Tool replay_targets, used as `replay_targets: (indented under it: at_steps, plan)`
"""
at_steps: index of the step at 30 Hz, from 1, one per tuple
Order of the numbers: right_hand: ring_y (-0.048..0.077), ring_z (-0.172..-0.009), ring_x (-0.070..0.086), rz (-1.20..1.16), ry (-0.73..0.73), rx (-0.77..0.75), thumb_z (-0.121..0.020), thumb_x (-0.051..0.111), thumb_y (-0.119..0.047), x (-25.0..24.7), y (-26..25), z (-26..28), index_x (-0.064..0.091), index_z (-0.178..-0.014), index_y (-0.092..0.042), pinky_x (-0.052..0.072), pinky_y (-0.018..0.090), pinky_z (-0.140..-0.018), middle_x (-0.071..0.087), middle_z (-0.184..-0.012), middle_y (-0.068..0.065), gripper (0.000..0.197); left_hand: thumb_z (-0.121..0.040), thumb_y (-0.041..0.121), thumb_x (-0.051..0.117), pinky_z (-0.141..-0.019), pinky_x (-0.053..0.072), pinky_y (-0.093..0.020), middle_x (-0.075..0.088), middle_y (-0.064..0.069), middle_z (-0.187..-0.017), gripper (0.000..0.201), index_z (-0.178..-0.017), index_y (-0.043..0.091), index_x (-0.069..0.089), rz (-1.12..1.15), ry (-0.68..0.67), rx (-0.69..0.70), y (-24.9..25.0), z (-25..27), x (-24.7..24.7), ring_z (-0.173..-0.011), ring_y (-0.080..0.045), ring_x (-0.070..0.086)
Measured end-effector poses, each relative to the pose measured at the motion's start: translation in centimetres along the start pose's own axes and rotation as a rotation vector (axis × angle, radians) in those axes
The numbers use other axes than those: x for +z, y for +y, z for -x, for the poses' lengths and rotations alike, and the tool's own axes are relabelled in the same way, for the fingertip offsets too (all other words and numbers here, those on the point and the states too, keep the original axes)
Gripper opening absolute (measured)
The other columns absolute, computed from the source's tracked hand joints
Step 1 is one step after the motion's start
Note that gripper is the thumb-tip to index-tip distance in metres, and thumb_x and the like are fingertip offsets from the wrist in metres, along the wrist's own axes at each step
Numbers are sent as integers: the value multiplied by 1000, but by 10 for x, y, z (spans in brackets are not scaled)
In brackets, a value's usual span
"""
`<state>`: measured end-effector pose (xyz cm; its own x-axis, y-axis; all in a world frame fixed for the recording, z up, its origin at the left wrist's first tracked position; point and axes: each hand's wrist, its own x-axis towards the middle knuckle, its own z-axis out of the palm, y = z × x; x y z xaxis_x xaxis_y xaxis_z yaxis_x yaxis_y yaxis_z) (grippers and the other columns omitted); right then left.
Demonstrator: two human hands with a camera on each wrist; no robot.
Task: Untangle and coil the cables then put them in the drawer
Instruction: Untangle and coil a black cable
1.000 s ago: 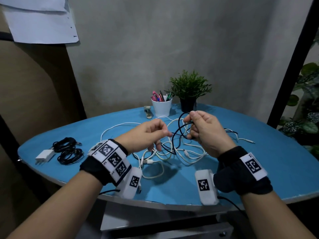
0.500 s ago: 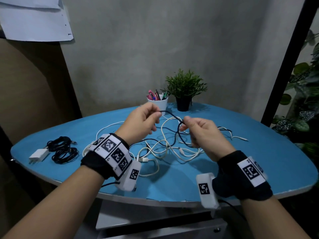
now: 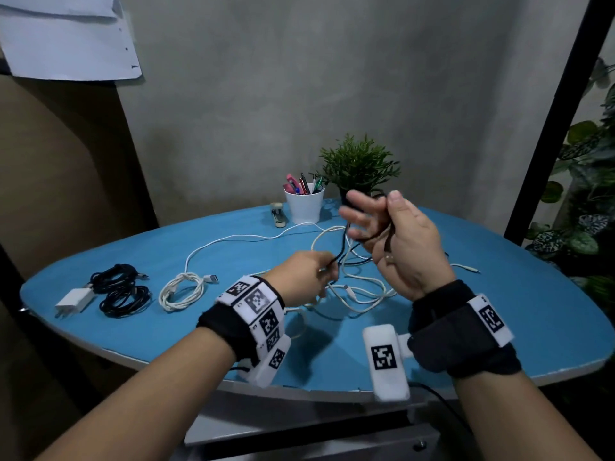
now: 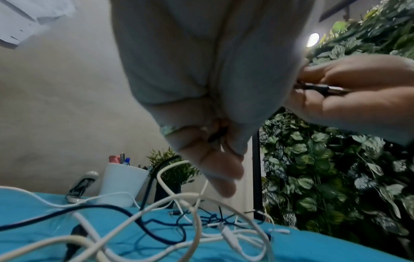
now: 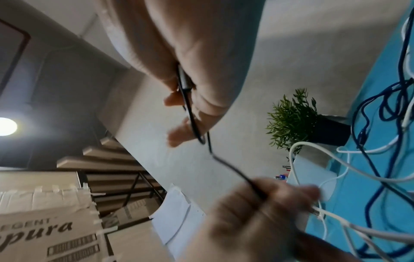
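Observation:
A thin black cable (image 3: 337, 256) runs between my two hands above the blue table (image 3: 499, 311). My right hand (image 3: 406, 247) is raised with fingers spread; its thumb pinches the cable's plug end (image 5: 186, 83) and a loop lies over the fingers. My left hand (image 3: 309, 274) is lower and pinches the same black cable (image 5: 226, 164) near the table. Under both hands lies a tangle of white cables (image 3: 359, 291) crossed by dark cable (image 4: 156, 235). At the table's left lie two coiled black cables (image 3: 123, 291), a white charger (image 3: 73, 301) and a coiled white cable (image 3: 181, 291).
A white pen cup (image 3: 304, 207), a potted plant (image 3: 359, 168) and a stapler (image 3: 278, 216) stand at the table's back edge. A black post (image 3: 549, 121) and leafy plants (image 3: 585, 227) are on the right. A grey metal unit (image 3: 253, 424) sits under the table's front edge.
My right hand rose and opened its fingers, with the black cable now looped over them. My left hand dropped from above the tangle toward the table, still pinching the cable.

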<state>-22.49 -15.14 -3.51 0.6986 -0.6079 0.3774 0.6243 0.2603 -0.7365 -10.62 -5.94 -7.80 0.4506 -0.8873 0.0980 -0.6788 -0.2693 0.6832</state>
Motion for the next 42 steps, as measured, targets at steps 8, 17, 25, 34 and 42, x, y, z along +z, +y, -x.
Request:
replay_targets:
  at_steps: [8,17,25,34,42]
  plan:
    - [-4,-107,55,639,169,-283,-100,41,-18,-24,-3,-27,56,-78,-18,42,15,-87,63,-98,-7,27,-92,13,45,-83,55,-43,66,-7,-92,21,-75,23,49,-232,-81,-103,-11,-10,-12,-87,-23,68]
    - [27,-77,50,1427,-36,-40,-101,36,-22,-28,8,-27,39,-80,-14,26,34,-58,54,-76,4,22,-91,13,56,-71,33,-18,57,-1,-90,8,-94,10,63,-224,432,252,17,-17,-46,-81,-13,49]
    - [5,-64,50,1218,-162,-92,-97,36,-47,-13,10,-16,59,-83,-14,39,27,-64,52,-62,-12,43,-88,11,60,-91,31,-8,58,-5,-118,12,-97,10,68,-341,615,534,39,-11,-80,-107,-12,53]
    - [12,-47,27,462,-99,83,-102,33,-28,-9,12,-7,40,-67,-15,33,31,-59,30,-47,-8,38,-94,12,48,-60,56,-32,64,-6,-76,14,-86,15,59,-193,409,104,8,0,-57,-64,-13,65]
    - [17,-63,68,-103,21,26,-103,30,-27,7,-2,-16,42,-71,-13,49,22,-51,72,-86,14,37,-95,13,45,-66,50,-32,63,-13,-92,15,-89,9,58,-332,150,13,-2,-6,-30,-78,-26,65]
